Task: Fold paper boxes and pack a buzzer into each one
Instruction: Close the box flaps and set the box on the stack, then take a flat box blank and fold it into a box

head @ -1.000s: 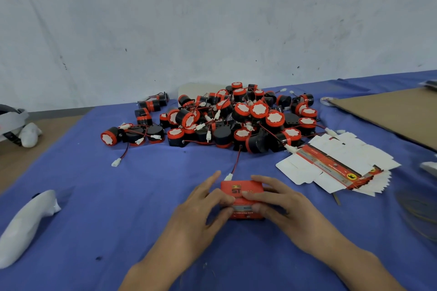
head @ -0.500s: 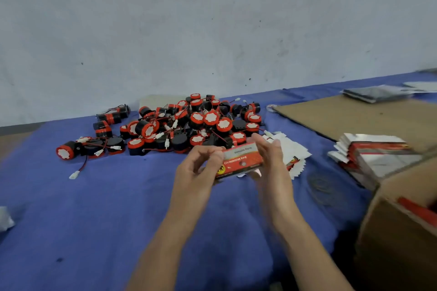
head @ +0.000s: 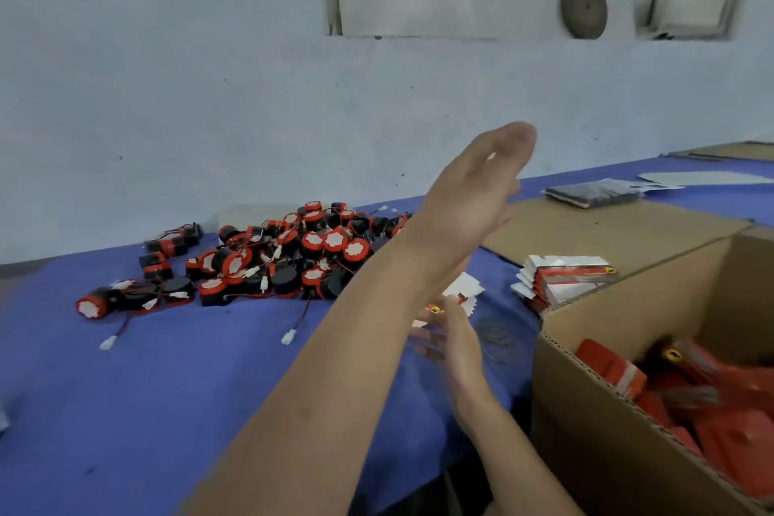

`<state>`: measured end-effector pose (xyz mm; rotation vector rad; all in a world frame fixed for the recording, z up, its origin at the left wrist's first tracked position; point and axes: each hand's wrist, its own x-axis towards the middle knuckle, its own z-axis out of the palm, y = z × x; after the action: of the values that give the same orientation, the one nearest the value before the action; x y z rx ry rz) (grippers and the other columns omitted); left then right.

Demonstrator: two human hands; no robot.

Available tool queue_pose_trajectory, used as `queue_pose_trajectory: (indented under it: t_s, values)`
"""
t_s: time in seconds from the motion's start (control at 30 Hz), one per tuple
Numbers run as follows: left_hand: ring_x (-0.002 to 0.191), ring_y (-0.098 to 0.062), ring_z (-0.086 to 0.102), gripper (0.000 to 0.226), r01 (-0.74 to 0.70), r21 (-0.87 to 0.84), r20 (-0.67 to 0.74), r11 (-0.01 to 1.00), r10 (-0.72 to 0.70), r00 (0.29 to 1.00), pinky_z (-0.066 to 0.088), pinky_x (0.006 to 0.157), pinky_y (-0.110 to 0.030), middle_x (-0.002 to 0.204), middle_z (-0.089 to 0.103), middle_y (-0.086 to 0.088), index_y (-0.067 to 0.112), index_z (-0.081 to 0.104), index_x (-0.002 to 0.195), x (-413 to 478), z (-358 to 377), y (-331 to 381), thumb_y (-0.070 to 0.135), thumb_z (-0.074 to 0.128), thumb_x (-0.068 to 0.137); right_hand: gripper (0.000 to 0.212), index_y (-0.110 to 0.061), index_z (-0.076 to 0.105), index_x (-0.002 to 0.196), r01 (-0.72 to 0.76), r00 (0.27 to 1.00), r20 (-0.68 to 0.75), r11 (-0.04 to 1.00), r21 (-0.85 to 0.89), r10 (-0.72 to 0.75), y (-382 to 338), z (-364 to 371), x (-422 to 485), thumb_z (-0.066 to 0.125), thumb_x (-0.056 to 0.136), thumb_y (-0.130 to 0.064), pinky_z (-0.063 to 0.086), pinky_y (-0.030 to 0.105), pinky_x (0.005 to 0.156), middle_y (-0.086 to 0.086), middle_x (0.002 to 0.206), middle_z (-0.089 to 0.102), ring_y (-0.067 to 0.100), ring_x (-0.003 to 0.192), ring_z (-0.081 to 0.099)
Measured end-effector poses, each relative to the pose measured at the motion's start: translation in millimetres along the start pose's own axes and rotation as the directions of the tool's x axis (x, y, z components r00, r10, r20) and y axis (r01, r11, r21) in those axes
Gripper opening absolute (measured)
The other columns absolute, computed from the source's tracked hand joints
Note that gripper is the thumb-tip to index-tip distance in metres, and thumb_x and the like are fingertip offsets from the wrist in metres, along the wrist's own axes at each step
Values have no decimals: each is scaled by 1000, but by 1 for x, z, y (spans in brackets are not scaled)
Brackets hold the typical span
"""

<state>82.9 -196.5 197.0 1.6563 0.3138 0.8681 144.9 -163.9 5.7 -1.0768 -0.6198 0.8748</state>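
between boxes, i judge: my left hand [head: 473, 197] raised, fingers straight, empty; right hand [head: 454, 337] by the blanks [head: 464, 288], grip too blurred to tell. packed boxes [head: 611, 373] in carton [head: 586, 398], right. next: pick one blank.

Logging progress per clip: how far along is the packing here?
Done: many red boxes lie in the carton. In hand: nothing; the left hand is raised open, the right hand, blurred, reaches toward the loose blanks. Left: a big pile of buzzers and a stack of blanks wait on the table.
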Motion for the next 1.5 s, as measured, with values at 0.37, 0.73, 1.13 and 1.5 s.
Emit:
queue_pose_trajectory:
  t_s: [0.37,0.73,1.13,1.5]
  values:
    - [114,-1,51,34,453,512,-588,730,-87,804,43,85,-19,138,52,10,28,47,137,-48,-166,-190,31,44,104,29,-40,56,124,311,950,183,807,-502,-253,51,26,39,46,103,-23,48,18,68,-14,105,63,8,84,56]
    - [116,-19,49,31,543,822,-536,171,-88,840,38,100,-33,129,59,5,26,60,127,-59,-236,-252,31,39,105,52,-33,32,153,321,899,273,91,-943,-341,67,47,87,43,103,-40,12,39,121,-4,161,28,21,150,17]
    - [122,-13,43,33,569,788,-581,233,-22,814,36,103,-29,134,47,8,31,54,133,-62,-235,-247,34,38,104,57,-38,24,152,245,961,265,-212,-946,-72,70,42,96,32,101,-60,2,52,122,-8,155,34,20,145,27]
    - [137,-7,33,40,371,913,-382,168,37,924,17,111,-23,146,44,16,37,40,143,-77,-204,-245,44,32,104,33,-45,57,130,568,779,627,428,-703,-5,71,30,52,50,103,-28,42,16,95,-28,121,57,-4,117,51]
